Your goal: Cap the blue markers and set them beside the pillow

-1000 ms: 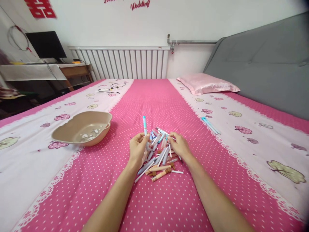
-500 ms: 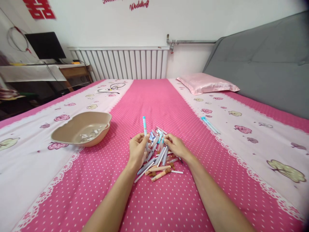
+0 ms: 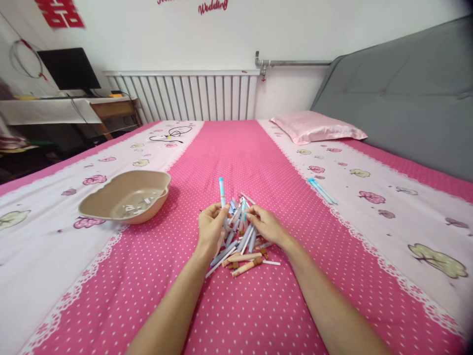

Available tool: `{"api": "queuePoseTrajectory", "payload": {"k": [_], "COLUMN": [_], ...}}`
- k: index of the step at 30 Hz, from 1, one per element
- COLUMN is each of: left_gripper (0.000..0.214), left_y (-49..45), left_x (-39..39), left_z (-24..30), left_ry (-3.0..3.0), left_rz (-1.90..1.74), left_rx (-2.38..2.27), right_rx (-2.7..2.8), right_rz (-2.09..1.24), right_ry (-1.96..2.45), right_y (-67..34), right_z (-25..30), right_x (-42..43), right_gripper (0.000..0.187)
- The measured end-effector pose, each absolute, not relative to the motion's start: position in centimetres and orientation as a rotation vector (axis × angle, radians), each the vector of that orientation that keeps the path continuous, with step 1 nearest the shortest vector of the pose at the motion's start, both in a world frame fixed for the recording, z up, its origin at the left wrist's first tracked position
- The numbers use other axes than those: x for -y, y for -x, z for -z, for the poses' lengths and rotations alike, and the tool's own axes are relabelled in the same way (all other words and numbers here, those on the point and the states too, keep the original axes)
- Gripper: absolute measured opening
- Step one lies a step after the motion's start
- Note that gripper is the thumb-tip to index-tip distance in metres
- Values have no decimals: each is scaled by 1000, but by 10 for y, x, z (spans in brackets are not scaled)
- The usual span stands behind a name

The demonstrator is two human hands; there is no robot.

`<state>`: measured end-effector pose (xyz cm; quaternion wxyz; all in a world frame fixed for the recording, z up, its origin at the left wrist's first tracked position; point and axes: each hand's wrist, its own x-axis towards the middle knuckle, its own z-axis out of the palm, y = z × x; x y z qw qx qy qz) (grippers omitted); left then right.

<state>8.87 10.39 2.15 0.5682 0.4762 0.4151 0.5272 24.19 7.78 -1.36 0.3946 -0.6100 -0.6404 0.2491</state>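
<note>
A heap of pens and markers (image 3: 242, 249) lies on the pink dotted bedspread (image 3: 236, 305) in front of me. My left hand (image 3: 210, 229) is closed around a blue-and-white pen (image 3: 222, 190) that stands upright above its fingers. On the other side of the heap my right hand (image 3: 266, 224) has its fingers curled, pressing several pens inward toward the left hand. What the right fingers hold exactly is hidden among the pens.
A beige scalloped bowl (image 3: 127, 196) with small bits inside sits to the left. Two light-blue pens (image 3: 322, 191) lie apart at the right. A pink pillow (image 3: 316, 128), a grey headboard (image 3: 399, 93), a black cable (image 3: 172, 134) and a radiator (image 3: 185, 96) are farther back.
My right hand has slid left, pushing the far pens of the heap closer to my left hand. The left hand and its upright pen have stayed put.
</note>
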Motion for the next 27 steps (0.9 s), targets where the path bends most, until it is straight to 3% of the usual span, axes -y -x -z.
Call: {"api": "queuePoseTrajectory", "payload": {"k": [13, 19, 27], "left_gripper": [32, 32, 29], "left_y": [-89, -88, -87], "left_x": [-103, -103, -103], "left_z": [-22, -23, -21], "left_ry": [-1124, -1108, -1147], "left_rz": [-1220, -1212, -1223], "left_rx": [-982, -987, -984], "right_rx": [1379, 1215, 1031], "right_rz": [-474, -473, -611], "right_ry": [1788, 1775, 1646], "right_y": [-254, -269, -287], "right_z": [22, 30, 42], "right_x": [-83, -86, -91], "right_gripper": [18, 24, 18]}}
